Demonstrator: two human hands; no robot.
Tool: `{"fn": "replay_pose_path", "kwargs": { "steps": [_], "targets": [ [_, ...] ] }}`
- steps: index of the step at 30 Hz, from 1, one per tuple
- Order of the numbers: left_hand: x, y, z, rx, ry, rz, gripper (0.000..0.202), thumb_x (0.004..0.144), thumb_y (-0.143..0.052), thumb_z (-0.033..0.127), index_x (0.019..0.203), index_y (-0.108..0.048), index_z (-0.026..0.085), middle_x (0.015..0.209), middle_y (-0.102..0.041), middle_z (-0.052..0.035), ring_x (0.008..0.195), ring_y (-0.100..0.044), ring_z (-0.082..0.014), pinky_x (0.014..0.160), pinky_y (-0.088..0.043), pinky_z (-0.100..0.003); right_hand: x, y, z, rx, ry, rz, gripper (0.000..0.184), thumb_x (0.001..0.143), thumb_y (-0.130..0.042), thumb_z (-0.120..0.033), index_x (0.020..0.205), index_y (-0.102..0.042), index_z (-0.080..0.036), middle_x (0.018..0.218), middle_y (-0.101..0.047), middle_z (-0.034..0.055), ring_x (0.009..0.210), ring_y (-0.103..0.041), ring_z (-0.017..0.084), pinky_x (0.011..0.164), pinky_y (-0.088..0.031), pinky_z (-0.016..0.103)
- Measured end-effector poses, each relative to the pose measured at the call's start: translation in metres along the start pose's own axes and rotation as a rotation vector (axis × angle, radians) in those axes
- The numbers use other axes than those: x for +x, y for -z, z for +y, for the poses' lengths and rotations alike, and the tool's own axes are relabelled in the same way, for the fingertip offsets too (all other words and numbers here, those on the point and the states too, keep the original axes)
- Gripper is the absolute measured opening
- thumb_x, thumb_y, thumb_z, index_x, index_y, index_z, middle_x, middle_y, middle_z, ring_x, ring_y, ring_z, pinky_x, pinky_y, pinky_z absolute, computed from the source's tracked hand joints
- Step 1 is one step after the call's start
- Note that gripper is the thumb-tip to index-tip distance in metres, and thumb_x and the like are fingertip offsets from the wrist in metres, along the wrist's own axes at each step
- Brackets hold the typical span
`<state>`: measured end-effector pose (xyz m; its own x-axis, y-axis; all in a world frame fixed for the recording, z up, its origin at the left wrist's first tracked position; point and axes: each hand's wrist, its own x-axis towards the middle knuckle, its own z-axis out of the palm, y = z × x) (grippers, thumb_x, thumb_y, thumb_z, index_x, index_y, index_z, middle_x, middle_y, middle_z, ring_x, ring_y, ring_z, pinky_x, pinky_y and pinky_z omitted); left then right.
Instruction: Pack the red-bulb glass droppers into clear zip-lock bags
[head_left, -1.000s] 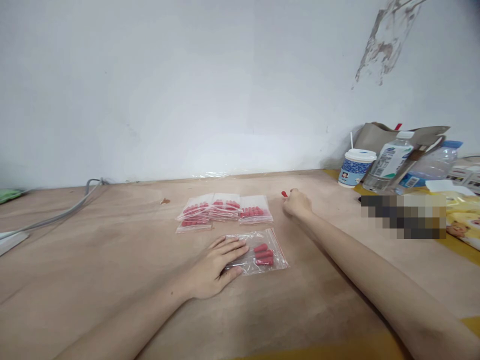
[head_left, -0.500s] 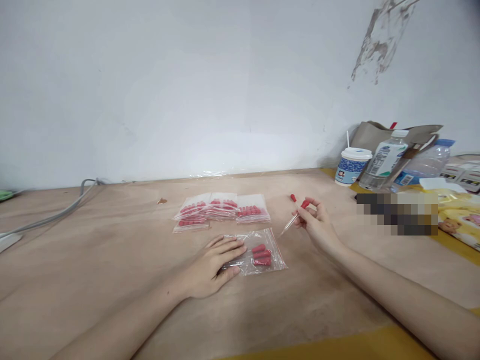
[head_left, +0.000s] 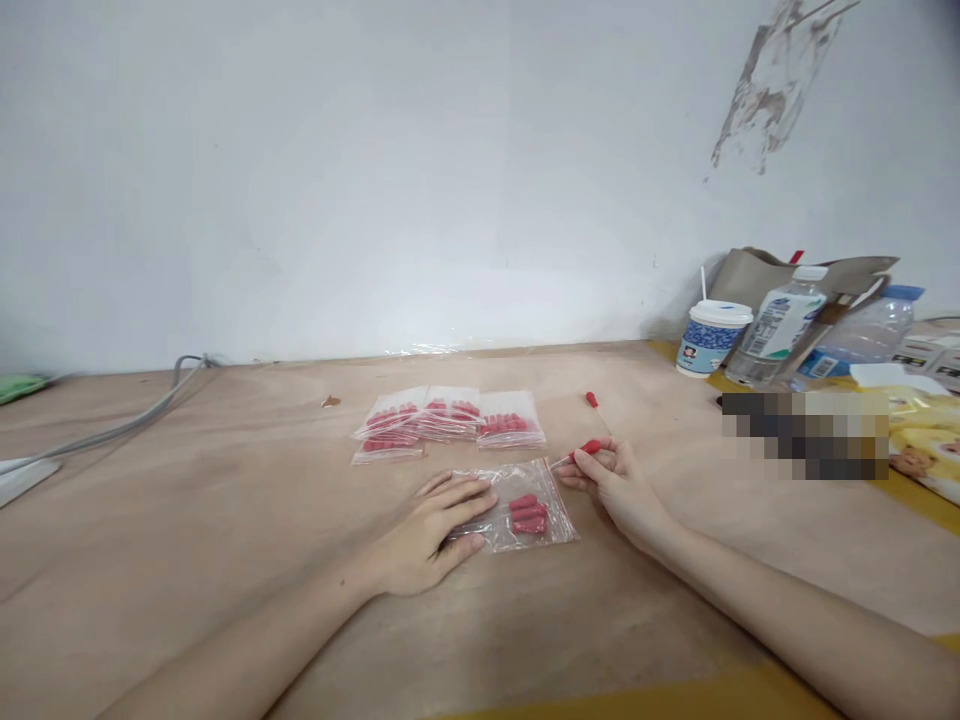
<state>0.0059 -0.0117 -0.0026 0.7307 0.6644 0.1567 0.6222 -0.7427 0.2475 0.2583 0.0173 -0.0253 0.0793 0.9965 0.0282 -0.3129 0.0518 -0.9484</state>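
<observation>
My left hand point(head_left: 439, 525) lies flat with its fingers over the left part of a clear zip bag point(head_left: 491, 535), pressing it on the table. Several red rubber bulbs point(head_left: 528, 513) show inside the bag; their glass stems run under my fingers. Pinched in my right hand point(head_left: 611, 485) is a dropper point(head_left: 589, 449) with a red bulb, its glass tip at the bag's right-hand zip edge. Whether the tip is inside the bag I cannot tell. Another dropper point(head_left: 592, 399) lies loose on the table beyond my right hand.
Behind the bag lie several filled zip bags point(head_left: 450, 410) with red bulbs. At the right stand a lidded cup point(head_left: 712, 338), a bottle point(head_left: 780, 325), a bigger bottle point(head_left: 866, 335) and a grey bag point(head_left: 750, 275). A grey cable point(head_left: 150, 410) crosses the left side.
My right hand has come down and left, bringing the dropper from above the table to the bag's edge. My left hand stays on the bag. The view has shifted slightly.
</observation>
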Motion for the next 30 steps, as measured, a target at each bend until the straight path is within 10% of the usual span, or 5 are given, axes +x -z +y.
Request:
{"fn": "replay_pose_path", "kwargs": {
  "steps": [5, 11, 26, 30],
  "targets": [
    [-0.004, -0.001, 0.001, -0.045, 0.044, 0.063, 0.06, 0.09, -0.041, 0.034, 0.14, -0.009, 0.027, 0.139, -0.032, -0.0051, 0.124, -0.032, -0.025, 0.1, -0.031, -0.046, 0.008, 0.01, -0.005, -0.253, -0.084, -0.184, 0.032, 0.061, -0.07, -0.035, 0.076, -0.046, -0.019, 0.072, -0.062, 0.0006, 0.068, -0.061, 0.014, 0.069, -0.048, 0.03],
    [-0.005, -0.002, 0.0, -0.059, 0.087, 0.055, 0.064, 0.089, -0.043, 0.035, 0.14, -0.005, 0.027, 0.138, -0.033, -0.0057, 0.122, -0.032, -0.0277, 0.099, -0.031, -0.047, 0.017, 0.021, -0.008, -0.734, 0.274, -0.434, 0.02, 0.062, -0.069, -0.032, 0.073, -0.062, -0.017, 0.084, -0.063, 0.004, 0.083, -0.057, 0.018, 0.081, -0.042, 0.034],
    [-0.003, -0.005, -0.001, -0.122, 0.063, 0.102, 0.07, 0.088, -0.045, 0.034, 0.14, 0.0, 0.026, 0.139, -0.03, -0.007, 0.124, -0.032, -0.0237, 0.101, -0.031, -0.042, 0.014, 0.004, 0.013, -0.953, 0.455, -0.299, 0.014, 0.071, -0.059, -0.031, 0.069, -0.066, -0.02, 0.086, -0.064, 0.0048, 0.084, -0.055, 0.02, 0.081, -0.04, 0.037],
    [-0.003, -0.004, -0.002, -0.059, 0.072, 0.059, 0.056, 0.089, -0.043, 0.036, 0.138, -0.019, 0.027, 0.14, -0.029, -0.0057, 0.126, -0.03, -0.0255, 0.1, -0.031, -0.044, 0.015, 0.007, 0.007, -1.004, 0.464, -0.329, 0.017, 0.074, -0.054, -0.032, 0.075, -0.067, -0.022, 0.092, -0.062, 0.0044, 0.088, -0.054, 0.019, 0.082, -0.039, 0.035]
  ]
}}
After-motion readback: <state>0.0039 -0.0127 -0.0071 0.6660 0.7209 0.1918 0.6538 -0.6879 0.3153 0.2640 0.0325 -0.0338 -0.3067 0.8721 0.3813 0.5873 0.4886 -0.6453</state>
